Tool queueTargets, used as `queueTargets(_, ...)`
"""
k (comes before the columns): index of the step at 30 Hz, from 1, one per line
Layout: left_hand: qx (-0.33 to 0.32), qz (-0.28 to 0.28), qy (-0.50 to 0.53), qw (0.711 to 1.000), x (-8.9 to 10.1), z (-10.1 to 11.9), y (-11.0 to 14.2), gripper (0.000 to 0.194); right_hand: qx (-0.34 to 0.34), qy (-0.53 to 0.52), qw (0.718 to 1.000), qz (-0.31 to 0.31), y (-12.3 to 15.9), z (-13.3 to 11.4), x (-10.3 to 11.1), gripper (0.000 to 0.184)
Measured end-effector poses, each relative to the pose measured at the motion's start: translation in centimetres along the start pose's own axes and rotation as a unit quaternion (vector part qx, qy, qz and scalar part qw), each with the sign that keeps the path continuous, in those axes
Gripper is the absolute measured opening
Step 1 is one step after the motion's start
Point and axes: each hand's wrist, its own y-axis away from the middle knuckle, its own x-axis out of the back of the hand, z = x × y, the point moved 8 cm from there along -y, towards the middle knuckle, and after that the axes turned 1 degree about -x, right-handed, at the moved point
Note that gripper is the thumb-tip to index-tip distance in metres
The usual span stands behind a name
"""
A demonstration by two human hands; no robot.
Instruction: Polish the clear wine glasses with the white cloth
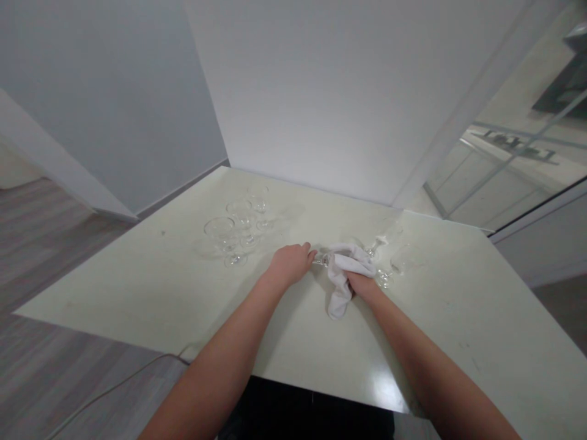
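My left hand (292,264) is closed around the foot end of a clear stemmed glass (321,259), tilted on its side above the table. A white cloth (340,278) covers the glass's other end and hangs down towards the table. My right hand (360,285) grips this cloth, its fingers mostly hidden in the folds. Just beyond and to the right of the cloth are other clear stemmed glasses, one by the cloth's far edge (376,243) and one nearer (384,278); their outlines are faint.
Three stemmed glasses stand upright in a row at the left, the nearest one (220,231) largest in view. All rest on a pale glossy table (137,287) against a white wall (312,98). A cable (123,382) runs off the front edge. Glass panels (504,159) stand at the right.
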Motion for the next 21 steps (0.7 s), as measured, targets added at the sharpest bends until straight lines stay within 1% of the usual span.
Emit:
queueTargets(4,0.007,-0.011,0.005,1.000,-0.1,0.0,0.1,0.047,-0.014,0.000,1.000,-0.001,0.0,0.3,0.0,0.036)
queueTargets(11,-0.002,0.002,-0.002,1.000,-0.1,0.1,0.1,0.047,0.000,-0.012,1.000,0.004,0.4,-1.7,0.0,0.034)
queueTargets(14,-0.002,-0.001,0.001,1.000,-0.1,0.1,0.1,0.047,0.010,-0.011,1.000,0.000,0.5,-2.1,0.0,0.033)
queueTargets(18,0.004,-0.009,0.008,1.000,-0.1,0.1,0.2,0.047,0.034,-0.014,0.999,-0.012,0.4,-2.0,-0.1,0.033)
queueTargets(21,0.000,-0.010,0.006,1.000,-0.1,0.2,0.3,0.048,0.036,-0.004,0.999,-0.001,0.1,-1.2,0.1,0.028)
